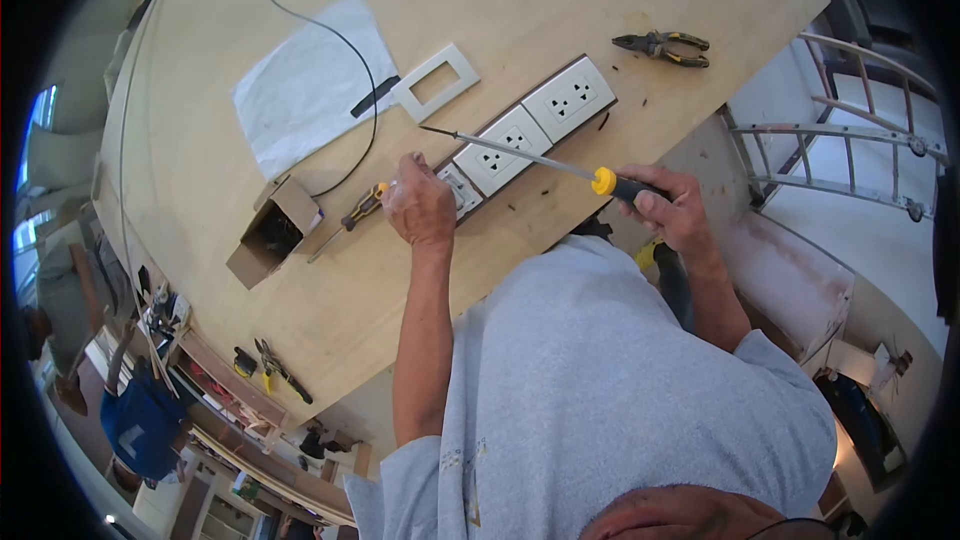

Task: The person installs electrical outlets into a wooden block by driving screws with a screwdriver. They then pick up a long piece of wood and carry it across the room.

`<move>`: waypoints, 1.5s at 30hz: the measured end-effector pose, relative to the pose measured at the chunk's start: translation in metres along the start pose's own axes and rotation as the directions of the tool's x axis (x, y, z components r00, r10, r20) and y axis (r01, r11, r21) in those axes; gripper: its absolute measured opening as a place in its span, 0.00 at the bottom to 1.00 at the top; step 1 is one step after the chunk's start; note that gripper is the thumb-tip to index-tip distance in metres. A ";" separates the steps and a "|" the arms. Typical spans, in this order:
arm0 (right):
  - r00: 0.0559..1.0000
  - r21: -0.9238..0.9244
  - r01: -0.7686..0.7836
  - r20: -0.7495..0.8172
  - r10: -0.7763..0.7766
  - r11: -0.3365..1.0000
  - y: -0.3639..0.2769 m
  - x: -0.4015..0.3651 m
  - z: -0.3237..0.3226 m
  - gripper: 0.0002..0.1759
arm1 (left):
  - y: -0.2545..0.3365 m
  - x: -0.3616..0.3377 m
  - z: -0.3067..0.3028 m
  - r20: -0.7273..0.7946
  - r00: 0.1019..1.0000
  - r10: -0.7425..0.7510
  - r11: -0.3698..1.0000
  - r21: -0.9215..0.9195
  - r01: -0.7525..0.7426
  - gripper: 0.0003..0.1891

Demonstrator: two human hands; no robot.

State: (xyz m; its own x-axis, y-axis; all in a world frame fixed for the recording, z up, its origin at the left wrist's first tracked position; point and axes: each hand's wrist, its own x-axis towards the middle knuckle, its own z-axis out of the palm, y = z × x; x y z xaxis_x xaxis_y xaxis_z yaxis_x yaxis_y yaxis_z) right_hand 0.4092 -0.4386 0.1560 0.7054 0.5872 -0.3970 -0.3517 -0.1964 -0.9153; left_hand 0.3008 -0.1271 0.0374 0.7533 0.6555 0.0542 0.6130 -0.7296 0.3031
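My right hand grasps a screwdriver by the near edge of the table, metal shaft slanting over the white socket strip. My left hand curls at its left end; from here I can't tell whether it grips anything. Beyond both, the table's smooth wood spreads past a rectangular frame.

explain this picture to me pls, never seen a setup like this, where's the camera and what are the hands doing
There is no machine here: a person works bare-handed, shown in one picture from a camera worn on the head. The right hand grips a long screwdriver. The left hand is at the left end of a socket strip; whether it holds anything is unclear. On the wooden table also lie pliers, a white frame, a white sheet, a cardboard box and a shorter screwdriver.
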 end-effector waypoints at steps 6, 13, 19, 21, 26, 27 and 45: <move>1.000 -0.004 0.019 -0.025 -0.019 1.000 -0.004 -0.007 -0.005 0.24 | 0.001 -0.001 -0.001 -0.031 0.999 0.025 0.999 -0.024 -0.026 0.09; 0.998 -0.095 -0.001 -0.059 -0.004 0.995 -0.029 -0.023 -0.010 0.23 | 0.002 -0.002 0.000 -0.016 1.000 -0.020 1.000 -0.008 0.019 0.11; 0.996 -0.329 0.051 -0.052 -0.072 0.943 -0.064 -0.032 -0.031 0.21 | -0.001 -0.004 0.003 -0.058 0.998 0.000 1.000 -0.015 -0.001 0.11; 0.988 -0.412 0.122 -0.038 -0.151 0.903 -0.069 -0.031 -0.035 0.21 | 0.000 -0.003 0.003 -0.060 0.998 -0.011 1.000 -0.010 0.011 0.11; 0.994 -0.407 0.078 -0.035 -0.100 0.910 -0.067 -0.026 -0.036 0.21 | -0.001 -0.002 0.003 -0.048 0.999 -0.005 1.000 -0.030 0.004 0.11; 0.993 -0.399 0.086 -0.036 -0.109 0.913 -0.065 -0.024 -0.034 0.21 | 0.000 -0.002 0.002 -0.045 0.999 -0.007 1.000 -0.028 0.006 0.11; 0.994 -0.322 0.105 0.041 -0.097 0.941 -0.043 -0.010 -0.031 0.20 | 0.002 -0.003 -0.002 -0.061 0.997 -0.048 0.998 -0.041 0.045 0.10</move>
State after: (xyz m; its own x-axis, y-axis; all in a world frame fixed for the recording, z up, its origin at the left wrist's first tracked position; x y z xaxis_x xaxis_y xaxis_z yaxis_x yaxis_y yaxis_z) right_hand 0.4363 -0.4608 0.1969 0.7105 0.6352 -0.3030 -0.0586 -0.3756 -0.9249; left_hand 0.2993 -0.1307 0.0395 0.7074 0.7000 0.0973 0.6362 -0.6907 0.3438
